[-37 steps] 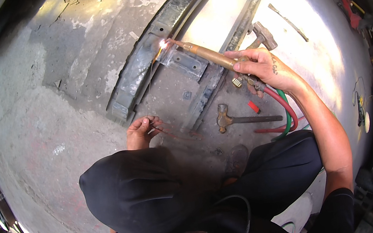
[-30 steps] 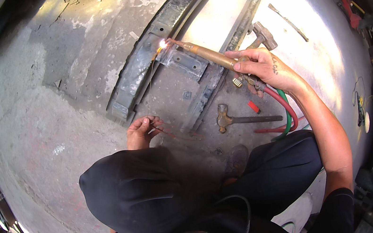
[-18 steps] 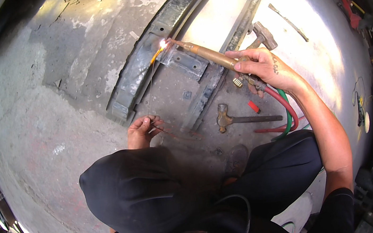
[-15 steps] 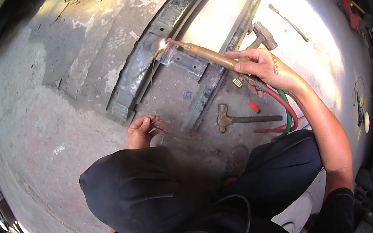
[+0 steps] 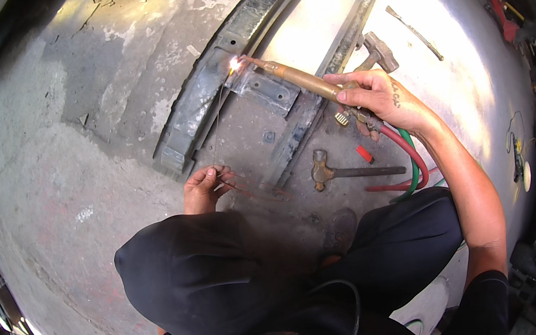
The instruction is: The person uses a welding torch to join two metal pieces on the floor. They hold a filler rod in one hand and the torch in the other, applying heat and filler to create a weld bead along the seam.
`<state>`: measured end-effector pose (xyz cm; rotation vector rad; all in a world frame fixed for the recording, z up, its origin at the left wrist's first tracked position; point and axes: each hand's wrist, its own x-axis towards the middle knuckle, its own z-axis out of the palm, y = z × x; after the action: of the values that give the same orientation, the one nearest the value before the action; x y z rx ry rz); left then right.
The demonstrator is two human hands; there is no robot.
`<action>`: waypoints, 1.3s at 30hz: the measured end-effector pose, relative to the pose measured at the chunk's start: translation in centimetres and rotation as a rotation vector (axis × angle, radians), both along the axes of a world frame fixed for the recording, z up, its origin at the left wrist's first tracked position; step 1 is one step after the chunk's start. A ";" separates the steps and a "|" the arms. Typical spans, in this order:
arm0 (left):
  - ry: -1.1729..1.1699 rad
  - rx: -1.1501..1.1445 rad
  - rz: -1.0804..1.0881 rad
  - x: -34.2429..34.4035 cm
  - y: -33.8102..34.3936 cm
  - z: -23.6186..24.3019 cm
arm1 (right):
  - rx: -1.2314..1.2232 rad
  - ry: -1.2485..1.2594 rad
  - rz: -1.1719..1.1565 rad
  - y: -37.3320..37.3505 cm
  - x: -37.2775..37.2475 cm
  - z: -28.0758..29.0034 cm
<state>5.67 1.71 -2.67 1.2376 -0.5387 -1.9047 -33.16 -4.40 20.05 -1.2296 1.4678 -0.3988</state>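
Note:
My right hand (image 5: 371, 95) is closed around the brass handle of a gas torch (image 5: 304, 80), with a red and a green hose running from its rear. A bright flame (image 5: 235, 64) burns at the torch tip, against a curved grey metal beam (image 5: 194, 106) on the floor, where a bracket plate (image 5: 264, 92) meets it. My left hand (image 5: 202, 185) pinches a thin filler rod (image 5: 218, 116), whose far end reaches up to the flame. The rod's near end trails off beneath the hand toward my knees.
A ball-peen hammer (image 5: 351, 172) lies on the concrete before my feet, near a small red block (image 5: 364, 154). Beyond my right hand rest a heavy hammer head (image 5: 378, 52) and a thin metal bar (image 5: 415, 32). A straight metal rail (image 5: 298, 139) joins the beam's frame.
The orange glow below the flame has shrunk, and the rod tip has shifted slightly at the joint. Both hands hold almost the same place.

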 end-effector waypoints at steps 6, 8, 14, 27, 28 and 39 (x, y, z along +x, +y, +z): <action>-0.001 0.000 0.004 0.0 0.0 0.1 | 0.008 -0.006 0.000 0.0 0.1 0.0; -0.004 -0.004 0.002 -0.1 0.0 0.2 | -0.001 -0.009 -0.009 0.1 0.3 0.2; -0.002 -0.002 0.003 -0.3 -0.1 -0.3 | 0.000 -0.014 -0.010 0.1 0.3 0.2; -0.020 0.000 0.000 -0.2 -0.1 -0.4 | -0.007 0.004 0.008 0.0 0.4 0.4; -0.020 -0.002 -0.001 -0.2 -0.1 -0.5 | -0.010 0.004 0.006 0.1 0.4 0.5; -0.022 0.003 0.000 -0.3 -0.2 -0.4 | 0.001 -0.009 0.000 0.1 0.2 0.1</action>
<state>5.38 1.52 -3.08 1.2625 -0.5477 -1.8948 -32.97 -4.34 20.18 -1.2259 1.4599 -0.4029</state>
